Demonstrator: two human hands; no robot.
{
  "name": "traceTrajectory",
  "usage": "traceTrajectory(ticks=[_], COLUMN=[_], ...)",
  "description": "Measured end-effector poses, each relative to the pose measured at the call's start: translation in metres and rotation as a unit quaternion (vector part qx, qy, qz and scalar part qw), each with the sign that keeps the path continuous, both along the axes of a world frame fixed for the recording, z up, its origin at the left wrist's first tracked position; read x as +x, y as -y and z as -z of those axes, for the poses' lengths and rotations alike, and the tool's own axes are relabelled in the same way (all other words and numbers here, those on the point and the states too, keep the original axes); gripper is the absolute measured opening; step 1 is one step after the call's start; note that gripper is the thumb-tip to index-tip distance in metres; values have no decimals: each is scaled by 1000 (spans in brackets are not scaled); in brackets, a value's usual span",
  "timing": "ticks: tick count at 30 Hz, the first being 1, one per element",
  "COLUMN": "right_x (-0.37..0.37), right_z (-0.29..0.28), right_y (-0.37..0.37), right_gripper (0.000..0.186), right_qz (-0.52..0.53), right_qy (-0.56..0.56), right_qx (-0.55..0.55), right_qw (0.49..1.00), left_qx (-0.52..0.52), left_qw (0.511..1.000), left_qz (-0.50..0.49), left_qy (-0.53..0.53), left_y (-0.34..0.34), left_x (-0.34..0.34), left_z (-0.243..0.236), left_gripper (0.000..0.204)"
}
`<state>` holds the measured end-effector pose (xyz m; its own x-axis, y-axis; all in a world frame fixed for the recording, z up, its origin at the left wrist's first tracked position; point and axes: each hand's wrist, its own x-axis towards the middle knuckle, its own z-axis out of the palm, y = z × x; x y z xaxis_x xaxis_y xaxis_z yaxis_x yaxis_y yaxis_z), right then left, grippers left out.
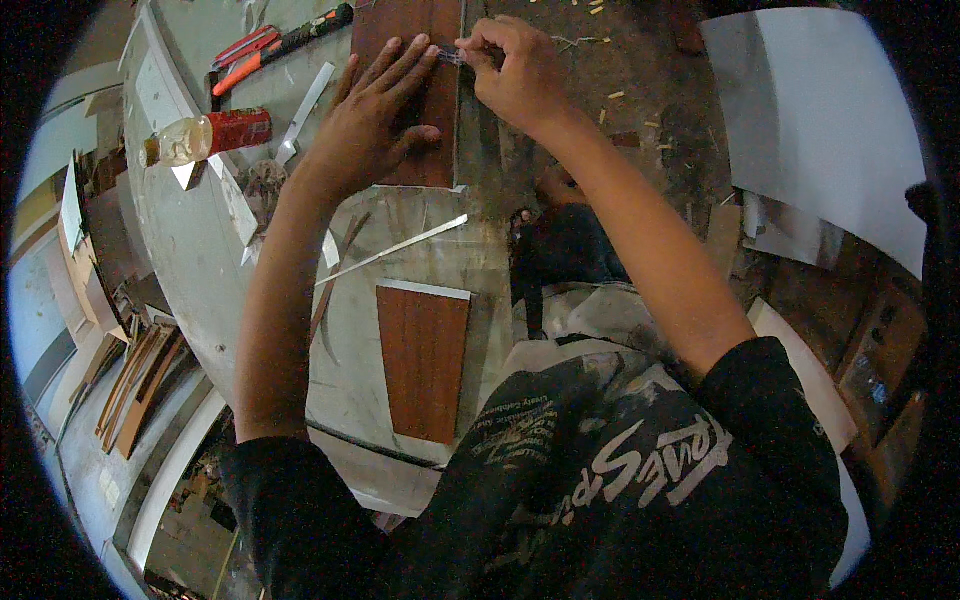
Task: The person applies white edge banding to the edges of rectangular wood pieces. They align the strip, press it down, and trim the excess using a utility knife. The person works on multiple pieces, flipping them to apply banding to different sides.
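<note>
A brown wood-grain panel (430, 165) with a pale edge lies on the grey-green work table (340, 395), near its right side. My left hand (380, 125) rests on the panel with its fingers stretched and spread. At the panel's right edge, my right hand (515, 80) is closed in a pinch. Between its fingertips and my left fingertips shows a small, thin, shiny piece (450, 56), too blurred to name. Closer to my body lies a smaller tapered wood-grain panel (425, 360), with a thin white strip (405, 245) beyond it.
Left of my left hand lie a red cutter (248, 46), a black-and-orange tool (285, 50), a white flat strip (306, 110) and a bottle with a red label (215, 137). Yellowish scraps (615, 97) litter the floor; a large white sheet (820, 110) is at the right.
</note>
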<state>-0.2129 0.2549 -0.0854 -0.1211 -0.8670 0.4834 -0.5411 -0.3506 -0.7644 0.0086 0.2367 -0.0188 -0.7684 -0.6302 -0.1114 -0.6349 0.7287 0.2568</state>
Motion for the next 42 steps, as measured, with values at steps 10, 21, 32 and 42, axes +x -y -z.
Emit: traceTrajectory(ticks=[10, 21, 32, 42], right_x=[11, 24, 38, 42], right_z=[-3, -9, -13, -16], right_y=[-32, -74, -113, -126], right_gripper=[17, 13, 13, 9], right_qz=[3, -18, -57, -46], right_qy=[5, 12, 48, 17], right_qx=[1, 58, 52, 88], right_qw=[1000, 998, 996, 995], left_qx=[-56, 7, -107, -119], left_qw=[997, 1000, 991, 982], left_qz=[-45, -18, -23, -34], left_qy=[-7, -10, -76, -145], left_y=[-28, -61, -86, -94], left_x=[4, 22, 33, 38], left_z=[15, -10, 14, 21], left_gripper=[64, 67, 44, 38])
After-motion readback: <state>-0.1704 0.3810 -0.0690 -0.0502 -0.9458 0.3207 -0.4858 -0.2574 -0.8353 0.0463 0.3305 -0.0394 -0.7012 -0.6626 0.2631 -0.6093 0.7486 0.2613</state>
